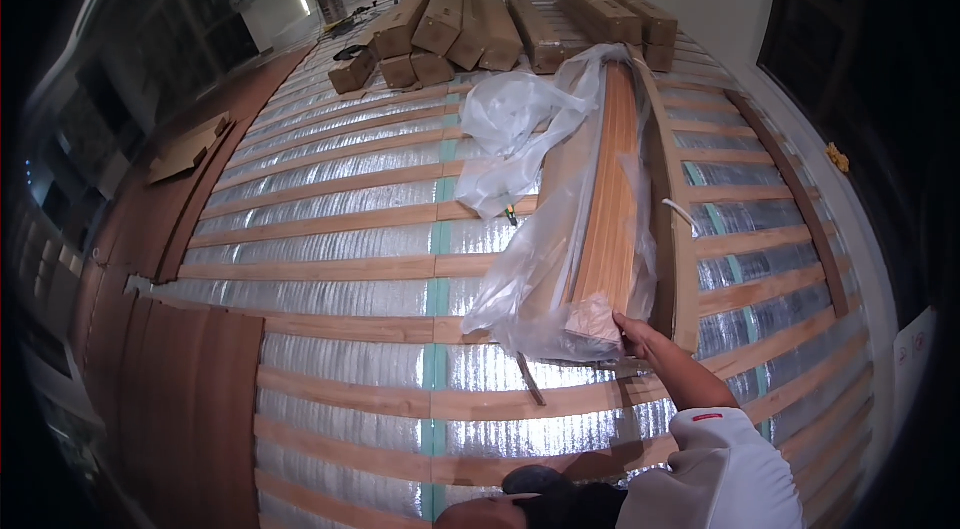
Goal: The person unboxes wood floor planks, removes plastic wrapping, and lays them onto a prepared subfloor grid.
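Note:
My right hand [636,337] reaches in from the lower right, its fingers closed at the near end of a stack of wood floor planks [608,219]. It grips the corner of a pale, creased sheet [595,321] that covers the planks' near end. Whether a plank is also in the grip is hidden. The planks lie lengthwise in an opened long cardboard box [672,229], with clear plastic wrap [520,289] spread loosely around them. My left hand does not show.
Light wooden battens [330,329] cross silvery foil underlay [350,297]. Brown planks [190,399] cover the left side. Several long cartons [440,19] lie at the back, near a yellow-and-black vacuum cleaner [328,1]. Crumpled plastic [510,119] and a small tool [511,215] lie left of the opened box.

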